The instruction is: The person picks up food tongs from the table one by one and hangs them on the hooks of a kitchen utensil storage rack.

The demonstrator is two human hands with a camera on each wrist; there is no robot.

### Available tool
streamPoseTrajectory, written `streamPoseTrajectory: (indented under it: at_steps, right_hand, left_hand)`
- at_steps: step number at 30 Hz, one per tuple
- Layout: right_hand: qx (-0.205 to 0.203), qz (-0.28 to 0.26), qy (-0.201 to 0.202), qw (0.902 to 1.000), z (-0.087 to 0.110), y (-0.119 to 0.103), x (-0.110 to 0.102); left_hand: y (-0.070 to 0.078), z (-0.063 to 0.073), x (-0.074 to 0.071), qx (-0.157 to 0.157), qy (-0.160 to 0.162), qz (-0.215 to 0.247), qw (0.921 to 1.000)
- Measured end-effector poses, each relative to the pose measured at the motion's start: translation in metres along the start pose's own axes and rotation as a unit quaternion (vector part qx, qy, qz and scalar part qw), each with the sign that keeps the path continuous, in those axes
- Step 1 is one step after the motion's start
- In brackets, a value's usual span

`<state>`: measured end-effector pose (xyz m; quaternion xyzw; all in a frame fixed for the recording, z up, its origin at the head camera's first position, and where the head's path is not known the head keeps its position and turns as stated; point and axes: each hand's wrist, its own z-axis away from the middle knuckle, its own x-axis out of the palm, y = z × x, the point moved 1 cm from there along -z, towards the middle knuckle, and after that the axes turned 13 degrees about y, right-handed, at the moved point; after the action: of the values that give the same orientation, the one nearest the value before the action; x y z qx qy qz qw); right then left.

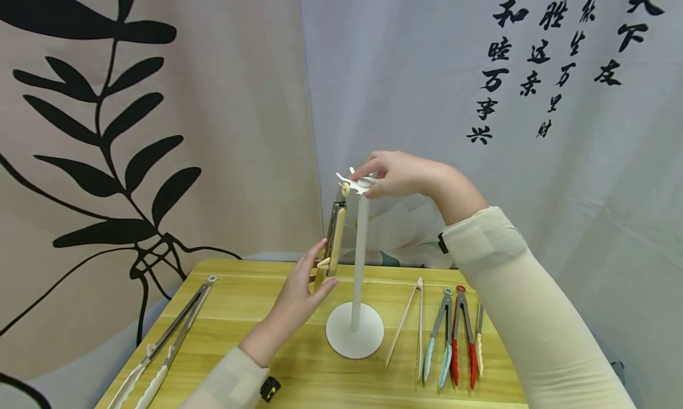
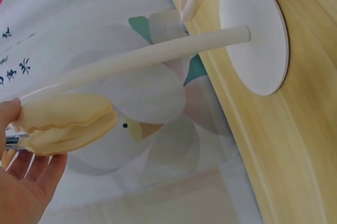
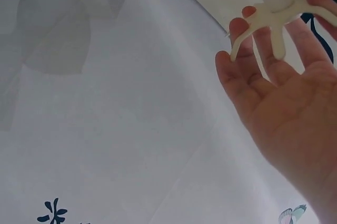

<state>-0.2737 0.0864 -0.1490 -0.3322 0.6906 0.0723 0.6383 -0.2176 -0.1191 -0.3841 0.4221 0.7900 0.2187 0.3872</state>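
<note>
In the head view, the pale-yellow and silver metal tongs (image 1: pixel 337 238) tilt slightly, their top ring at a prong of the slim white round-based stand (image 1: pixel 360 255). The left hand (image 1: pixel 292 301) grips their lower end; the right hand (image 1: pixel 401 173) holds the stand's top. The left wrist view shows cream, scallop-edged tips between thumb and fingers. In the right wrist view, bent fingers clasp blunt, curved prongs.

- In front of me stands a light wooden desk (image 1: pixel 240 305), its grain running sideways.
- Behind it, to my left, hangs a beige cloth (image 1: pixel 245 130) printed with a black plant (image 1: pixel 101 234).
- On my right I see a pale grey cloth (image 1: pixel 400 83) with black writing (image 1: pixel 510 12) and soft creases.
</note>
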Motion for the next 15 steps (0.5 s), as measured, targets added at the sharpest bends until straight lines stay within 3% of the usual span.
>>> streamPoseTrajectory:
  at_steps: [5,10,15]
  right_hand:
    - [0.002,-0.006,0.019,0.9998,0.0033,0.0011,0.0016]
    - [0.036,0.039,0.034,0.998,0.0083,-0.0016,-0.0003]
    - [0.058,0.043,0.007,0.9974,0.0088,-0.0049,0.0]
  left_hand:
    - [0.0035,0.0009,-0.0001,-0.002,0.0,0.0,1.0]
    - [0.0057,0.0017,-0.0009,-0.008,-0.004,-0.002,1.0]
    - [0.0062,0.0018,-0.0014,-0.014,-0.003,-0.007,0.9999]
